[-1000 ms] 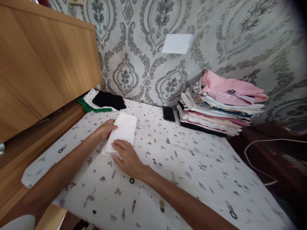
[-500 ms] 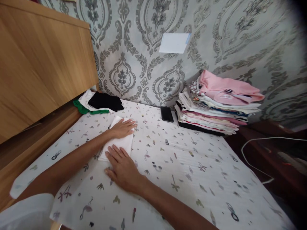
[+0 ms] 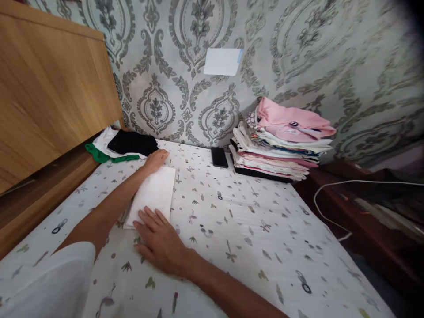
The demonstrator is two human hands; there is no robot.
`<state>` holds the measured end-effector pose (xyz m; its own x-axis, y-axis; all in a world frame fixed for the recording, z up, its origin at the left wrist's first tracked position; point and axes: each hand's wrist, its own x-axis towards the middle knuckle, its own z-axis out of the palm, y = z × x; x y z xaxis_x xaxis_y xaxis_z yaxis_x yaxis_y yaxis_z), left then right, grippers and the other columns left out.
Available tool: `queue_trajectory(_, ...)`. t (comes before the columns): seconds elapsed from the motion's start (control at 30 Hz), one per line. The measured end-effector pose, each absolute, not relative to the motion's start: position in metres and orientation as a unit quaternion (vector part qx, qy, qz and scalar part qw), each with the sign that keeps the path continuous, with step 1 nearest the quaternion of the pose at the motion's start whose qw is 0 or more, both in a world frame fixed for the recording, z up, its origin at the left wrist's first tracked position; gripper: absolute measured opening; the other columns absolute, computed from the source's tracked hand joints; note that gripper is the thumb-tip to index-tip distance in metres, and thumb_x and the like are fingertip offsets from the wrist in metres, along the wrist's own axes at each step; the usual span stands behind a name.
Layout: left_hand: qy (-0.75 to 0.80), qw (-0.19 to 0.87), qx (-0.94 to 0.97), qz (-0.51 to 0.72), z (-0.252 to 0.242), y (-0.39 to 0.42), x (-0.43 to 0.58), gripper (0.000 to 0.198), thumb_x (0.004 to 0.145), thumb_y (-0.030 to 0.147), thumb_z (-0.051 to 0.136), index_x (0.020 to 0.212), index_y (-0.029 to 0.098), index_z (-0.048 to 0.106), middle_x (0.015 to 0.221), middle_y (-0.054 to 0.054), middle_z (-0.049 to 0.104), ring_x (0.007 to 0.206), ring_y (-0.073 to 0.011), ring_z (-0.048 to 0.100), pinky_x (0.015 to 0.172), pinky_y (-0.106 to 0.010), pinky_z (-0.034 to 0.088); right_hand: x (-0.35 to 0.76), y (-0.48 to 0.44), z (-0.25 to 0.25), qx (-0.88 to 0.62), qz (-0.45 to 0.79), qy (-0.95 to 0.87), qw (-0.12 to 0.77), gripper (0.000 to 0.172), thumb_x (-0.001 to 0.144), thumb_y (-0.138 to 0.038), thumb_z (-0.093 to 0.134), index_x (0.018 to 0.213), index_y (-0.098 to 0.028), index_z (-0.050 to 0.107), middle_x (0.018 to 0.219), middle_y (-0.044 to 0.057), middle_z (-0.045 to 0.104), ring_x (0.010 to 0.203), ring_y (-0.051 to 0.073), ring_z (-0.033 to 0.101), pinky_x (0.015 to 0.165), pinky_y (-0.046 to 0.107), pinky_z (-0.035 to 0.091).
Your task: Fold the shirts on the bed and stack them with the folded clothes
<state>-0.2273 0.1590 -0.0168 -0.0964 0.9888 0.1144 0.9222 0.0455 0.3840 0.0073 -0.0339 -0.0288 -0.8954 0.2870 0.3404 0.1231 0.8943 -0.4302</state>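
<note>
A folded white cloth (image 3: 153, 191) lies flat on the patterned sheet in front of me. My right hand (image 3: 162, 243) rests open at its near edge, fingertips on the fabric and thumb apart. Beyond the far edge of the cloth is my left hand (image 3: 157, 160), palm down, its fingers pointing right and holding nothing that I can see. It is close beside a black folded garment (image 3: 132, 142), which lies on a white garment (image 3: 105, 138) and a green one (image 3: 96, 152).
A tall stack of folded clothes (image 3: 274, 154), topped by a pink garment (image 3: 294, 119), stands by the wall at right. Beside it lies a black phone (image 3: 219, 157). A wooden cabinet (image 3: 56, 84) borders the left side. A white cable (image 3: 331, 221) hangs past the bed's right edge.
My left hand has left the white cloth and moved away from me, toward the black garment. My right hand stays on the cloth's near edge. The view has shifted slightly right.
</note>
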Motion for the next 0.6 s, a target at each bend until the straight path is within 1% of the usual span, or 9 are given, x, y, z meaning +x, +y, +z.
queue_trajectory(0.07, 0.725, 0.116, 0.655, 0.178, -0.008, 0.154, -0.237, 0.055, 0.098, 0.050, 0.025, 0.118, 0.015, 0.062, 0.124, -0.014, 0.065, 0.116, -0.0272, 0.058, 0.098, -0.035, 0.042, 0.013, -0.035, -0.033, -0.174, 0.210, -0.926, 0.262, 0.047, 0.103, -0.032, 0.036, 0.142, -0.009, 0.044, 0.155, 0.017, 0.038, 0.148, 0.024, 0.027, 0.121, 0.045, 0.026)
queue_trajectory(0.13, 0.727, 0.157, 0.650, 0.158, -0.001, 0.146, -0.247, 0.052, 0.089, 0.059, 0.042, 0.103, 0.016, 0.067, 0.105, -0.012, 0.070, 0.100, -0.0274, 0.064, 0.088, -0.033, 0.046, 0.018, -0.031, -0.037, -0.288, 0.226, -0.880, 0.302, 0.047, 0.102, -0.033, 0.036, 0.143, -0.010, 0.042, 0.149, 0.020, 0.043, 0.140, 0.027, 0.037, 0.115, 0.049, 0.034)
queue_trajectory(0.2, 0.725, 0.200, 0.645, 0.137, 0.006, 0.137, -0.255, 0.050, 0.074, 0.063, 0.062, 0.094, 0.017, 0.069, 0.096, -0.010, 0.072, 0.091, -0.0267, 0.065, 0.080, -0.030, 0.047, 0.021, -0.024, -0.037, -0.392, 0.247, -0.837, 0.292, 0.050, 0.099, -0.040, 0.041, 0.140, -0.013, 0.043, 0.135, 0.020, 0.052, 0.126, 0.031, 0.047, 0.106, 0.054, 0.040)
queue_trajectory(0.23, 0.723, 0.218, 0.642, 0.130, 0.009, 0.134, -0.258, 0.051, 0.065, 0.061, 0.070, 0.092, 0.018, 0.069, 0.094, -0.009, 0.073, 0.090, -0.0268, 0.065, 0.078, -0.029, 0.047, 0.021, -0.019, -0.035, -0.426, 0.255, -0.824, 0.274, 0.051, 0.097, -0.045, 0.044, 0.137, -0.014, 0.046, 0.128, 0.019, 0.054, 0.120, 0.032, 0.049, 0.103, 0.055, 0.042)
queue_trajectory(0.33, 0.717, 0.270, 0.630, 0.123, 0.017, 0.126, -0.257, 0.053, 0.046, 0.052, 0.084, 0.085, 0.019, 0.068, 0.090, -0.008, 0.074, 0.089, -0.0276, 0.066, 0.073, -0.027, 0.047, 0.016, -0.008, -0.026, -0.464, 0.258, -0.820, 0.216, 0.051, 0.090, -0.055, 0.052, 0.121, -0.015, 0.055, 0.117, 0.017, 0.055, 0.112, 0.035, 0.049, 0.098, 0.058, 0.041)
queue_trajectory(0.4, 0.708, 0.311, 0.621, 0.123, 0.022, 0.121, -0.252, 0.046, 0.043, 0.045, 0.085, 0.078, 0.019, 0.068, 0.084, -0.007, 0.075, 0.084, -0.0271, 0.067, 0.069, -0.026, 0.048, 0.011, -0.005, -0.018, -0.464, 0.249, -0.829, 0.190, 0.047, 0.087, -0.056, 0.055, 0.110, -0.015, 0.059, 0.114, 0.017, 0.055, 0.110, 0.036, 0.049, 0.096, 0.058, 0.041)
queue_trajectory(0.47, 0.693, 0.352, 0.615, 0.128, 0.030, 0.115, -0.246, 0.038, 0.046, 0.041, 0.083, 0.074, 0.020, 0.069, 0.079, -0.005, 0.075, 0.079, -0.0252, 0.069, 0.066, -0.026, 0.050, 0.006, -0.005, -0.014, -0.461, 0.247, -0.835, 0.170, 0.040, 0.084, -0.054, 0.059, 0.098, -0.016, 0.061, 0.111, 0.017, 0.056, 0.108, 0.035, 0.048, 0.094, 0.057, 0.041)
queue_trajectory(0.53, 0.678, 0.400, 0.596, 0.159, 0.039, 0.107, -0.242, 0.036, 0.048, 0.039, 0.082, 0.076, 0.019, 0.071, 0.079, -0.004, 0.076, 0.075, -0.0238, 0.069, 0.063, -0.026, 0.051, 0.002, -0.006, -0.013, -0.460, 0.259, -0.834, 0.161, 0.029, 0.081, -0.048, 0.063, 0.084, -0.018, 0.061, 0.106, 0.015, 0.057, 0.105, 0.034, 0.049, 0.093, 0.055, 0.041)
queue_trajectory(0.6, 0.659, 0.453, 0.560, 0.218, 0.051, 0.097, -0.240, 0.040, 0.047, 0.035, 0.084, 0.082, 0.018, 0.072, 0.081, -0.004, 0.076, 0.073, -0.0231, 0.069, 0.062, -0.027, 0.053, 0.001, -0.007, -0.014, -0.454, 0.292, -0.822, 0.180, 0.021, 0.077, -0.038, 0.065, 0.071, -0.020, 0.056, 0.099, 0.011, 0.058, 0.101, 0.030, 0.051, 0.090, 0.050, 0.044)
